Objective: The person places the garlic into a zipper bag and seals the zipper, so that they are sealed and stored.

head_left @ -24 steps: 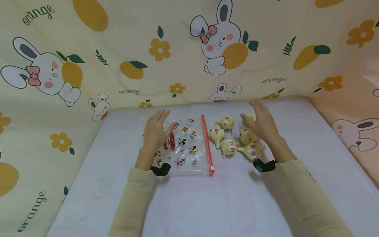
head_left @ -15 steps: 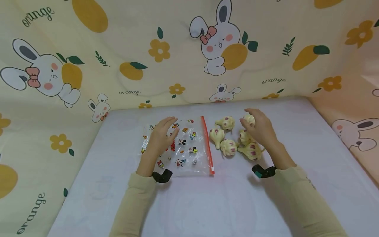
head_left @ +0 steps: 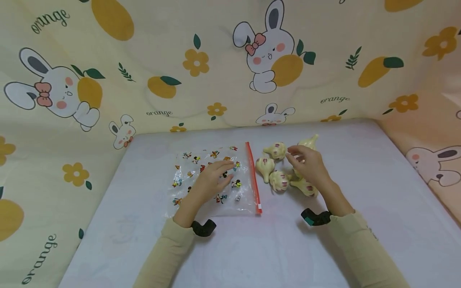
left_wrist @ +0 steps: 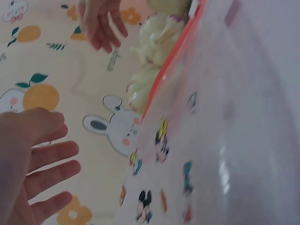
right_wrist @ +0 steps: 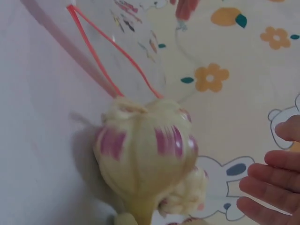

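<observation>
Beneath hands (head_left: pixel 210 182) (head_left: pixel 310 165): bag (head_left: pixel 235 194) (left); garlic (head_left: pixel 279 181) (right)

Soft, muted light covered the head view, its source out of frame. Right of and nearer than the cartoon-print zip bag (head_left: pixel 234 201), a soft-edged shadow lay on the counter (head_left: pixel 277 250) beside the right sleeve (head_left: pixel 363 246). Far right of the zip bag, the printed backdrop (head_left: pixel 216 24) showed a paler patch. The plastic caught small white glints, longer in the left wrist view, where garlic bulbs (left_wrist: pixel 157 40) beyond it looked hazy. In the right wrist view, prints on the zip bag were blurred.
</observation>
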A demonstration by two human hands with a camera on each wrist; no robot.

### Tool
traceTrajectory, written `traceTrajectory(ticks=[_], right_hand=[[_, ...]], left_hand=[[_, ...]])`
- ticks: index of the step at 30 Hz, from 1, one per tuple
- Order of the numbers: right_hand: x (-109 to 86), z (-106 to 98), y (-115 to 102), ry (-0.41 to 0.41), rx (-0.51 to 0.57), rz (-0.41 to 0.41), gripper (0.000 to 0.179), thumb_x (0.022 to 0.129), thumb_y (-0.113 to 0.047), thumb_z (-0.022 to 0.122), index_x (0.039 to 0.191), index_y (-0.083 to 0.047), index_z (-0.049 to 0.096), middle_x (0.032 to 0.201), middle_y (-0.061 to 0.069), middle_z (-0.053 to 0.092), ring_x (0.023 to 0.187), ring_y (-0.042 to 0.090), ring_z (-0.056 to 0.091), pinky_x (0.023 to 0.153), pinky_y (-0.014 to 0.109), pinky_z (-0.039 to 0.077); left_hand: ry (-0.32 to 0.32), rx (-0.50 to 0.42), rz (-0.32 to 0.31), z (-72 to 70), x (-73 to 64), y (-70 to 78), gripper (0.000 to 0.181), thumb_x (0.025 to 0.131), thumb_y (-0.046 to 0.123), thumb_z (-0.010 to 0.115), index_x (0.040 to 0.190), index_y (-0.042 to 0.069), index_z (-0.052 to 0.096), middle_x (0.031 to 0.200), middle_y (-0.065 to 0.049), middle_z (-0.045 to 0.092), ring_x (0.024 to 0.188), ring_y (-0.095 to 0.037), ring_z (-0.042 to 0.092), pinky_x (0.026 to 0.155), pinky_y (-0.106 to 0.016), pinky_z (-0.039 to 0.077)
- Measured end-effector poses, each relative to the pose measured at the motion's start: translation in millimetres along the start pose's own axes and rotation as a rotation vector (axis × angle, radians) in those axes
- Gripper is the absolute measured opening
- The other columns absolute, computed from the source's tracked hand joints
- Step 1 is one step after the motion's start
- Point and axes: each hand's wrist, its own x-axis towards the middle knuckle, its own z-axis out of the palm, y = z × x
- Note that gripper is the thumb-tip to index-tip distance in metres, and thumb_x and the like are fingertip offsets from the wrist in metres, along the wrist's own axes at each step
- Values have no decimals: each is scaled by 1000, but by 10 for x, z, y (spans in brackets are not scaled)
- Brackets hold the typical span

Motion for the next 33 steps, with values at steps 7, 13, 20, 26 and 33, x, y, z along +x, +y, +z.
traceTrajectory(ticks=[7, 13, 20, 26, 33], right_hand=[[-40, 123, -26, -32, 51, -23, 26, 94, -9, 60, 112, 8, 63, 107, 26, 69, 98, 38, 66, 82, 49, 58], [-56, 230, -87, -39, 68, -41, 25, 92, -9, 61, 110, 7, 65, 103, 23, 71, 94, 35, 68, 80, 47, 59], [-49, 386, -178, -51, 117, -46, 23, 91, -9, 63, 108, 6, 66, 102, 23, 71, 94, 35, 68, 80, 46, 59], [-30, 483, -242, -23, 136, -60, 20, 91, -9, 64, 104, 5, 67, 101, 22, 72, 91, 35, 70, 78, 44, 60], [-28, 515, -297, -46, 160, -11, 24, 93, -12, 61, 110, 4, 66, 105, 22, 71, 93, 35, 69, 81, 45, 60]], left_hand=[[-27, 24, 141, 150, 37, 152, 26, 87, 15, 69, 112, 8, 70, 115, -6, 71, 110, -21, 67, 98, -31, 55], [-98, 37, 197, 280, 66, 268, 25, 89, 17, 66, 112, 7, 70, 117, -7, 71, 113, -20, 66, 101, -32, 52], [-113, 45, 279, 393, 112, 362, 22, 87, 13, 67, 108, 6, 71, 115, -9, 72, 111, -22, 66, 102, -34, 52], [-192, 35, 261, 462, 148, 421, 23, 90, 17, 65, 111, 8, 70, 118, -8, 71, 115, -23, 65, 105, -34, 49], [-274, 21, 217, 496, 167, 469, 21, 92, 15, 61, 109, 8, 71, 119, -7, 70, 118, -23, 63, 110, -36, 46]])
